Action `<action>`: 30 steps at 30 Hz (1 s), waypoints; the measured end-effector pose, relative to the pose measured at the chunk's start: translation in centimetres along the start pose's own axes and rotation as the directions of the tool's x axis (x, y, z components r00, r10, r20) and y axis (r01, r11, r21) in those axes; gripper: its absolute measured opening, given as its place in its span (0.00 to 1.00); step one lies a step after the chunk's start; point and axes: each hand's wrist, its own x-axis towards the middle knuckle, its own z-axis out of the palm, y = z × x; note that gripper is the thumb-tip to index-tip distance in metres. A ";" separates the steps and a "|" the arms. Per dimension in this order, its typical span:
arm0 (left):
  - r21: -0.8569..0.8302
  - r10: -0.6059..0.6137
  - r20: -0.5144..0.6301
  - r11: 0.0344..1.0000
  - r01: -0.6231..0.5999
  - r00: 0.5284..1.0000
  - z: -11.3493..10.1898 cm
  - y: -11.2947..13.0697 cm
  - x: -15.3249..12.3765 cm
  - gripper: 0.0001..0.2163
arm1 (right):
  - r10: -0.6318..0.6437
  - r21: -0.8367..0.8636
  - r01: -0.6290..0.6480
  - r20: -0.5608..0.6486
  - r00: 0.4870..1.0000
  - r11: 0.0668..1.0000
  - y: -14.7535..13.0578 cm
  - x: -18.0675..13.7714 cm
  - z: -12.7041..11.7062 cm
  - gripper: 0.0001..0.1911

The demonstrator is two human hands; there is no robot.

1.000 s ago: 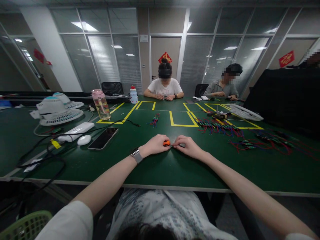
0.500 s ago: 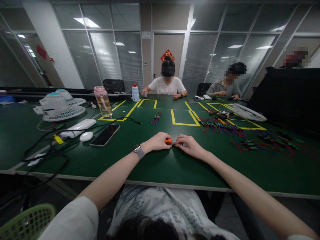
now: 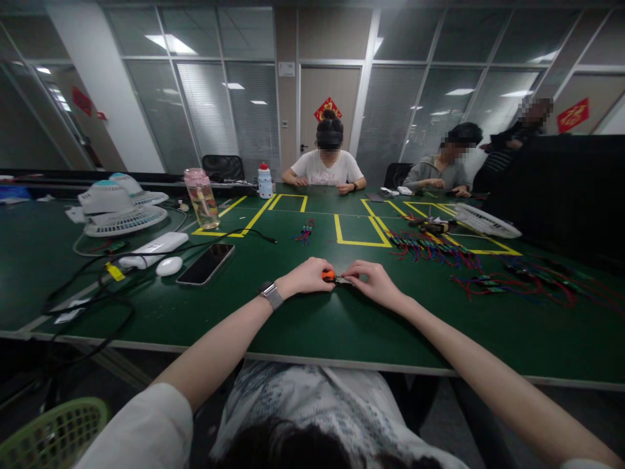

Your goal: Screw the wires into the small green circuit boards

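My left hand (image 3: 310,275), with a watch at the wrist, is closed around an orange-and-black handled tool (image 3: 329,275) just above the green table. A greyish metal part (image 3: 343,280) extends from the tool toward the right. My right hand (image 3: 372,284) has thumb and forefinger pinched at the far end of that metal part. Whatever lies between these right fingertips is too small to make out. Beyond the hands lies a small bunch of green circuit boards with red and blue wires (image 3: 306,231).
Many wired boards (image 3: 434,247) lie to the right, near black tools (image 3: 432,225) and a white fan (image 3: 488,220). Leftward are a phone (image 3: 206,264), white case (image 3: 168,266), power strip (image 3: 155,250), cables, bottle (image 3: 202,198) and fans (image 3: 122,215). Co-workers sit across the green table (image 3: 293,326).
The metal part shows more plainly between my hands, and my right fingers have shifted slightly. Across the table, a co-worker's hand has drawn inward. A person behind the right side has moved left.
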 end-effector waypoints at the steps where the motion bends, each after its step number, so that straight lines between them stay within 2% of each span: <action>1: -0.005 -0.007 0.001 1.000 0.007 1.000 -0.1 0.0 0.0 0.14 | 0.027 0.007 -0.027 -0.021 0.999 1.000 0.2 0.0 0.0 0.10; 7: -0.007 -0.019 0.011 1.000 0.019 1.000 -0.7 -0.1 -0.1 0.15 | 0.140 -0.070 -0.146 -0.078 0.987 0.987 2.5 0.0 -0.2 0.09; 13: -0.001 -0.019 0.038 1.000 0.019 0.999 -0.9 -0.1 -0.1 0.15 | 0.102 -0.187 -0.104 -0.020 0.995 0.977 3.8 -0.1 -0.8 0.10; 23: -0.024 -0.018 0.045 1.000 0.019 0.999 -1.0 -0.3 -0.1 0.15 | 0.193 -0.093 -0.188 0.047 0.980 0.978 4.4 -0.1 -1.5 0.09; 30: -0.088 -0.042 0.105 0.995 0.051 0.994 -1.6 -0.9 -0.2 0.16 | 0.206 -0.062 -0.203 0.056 0.977 0.977 4.4 -0.1 -1.7 0.08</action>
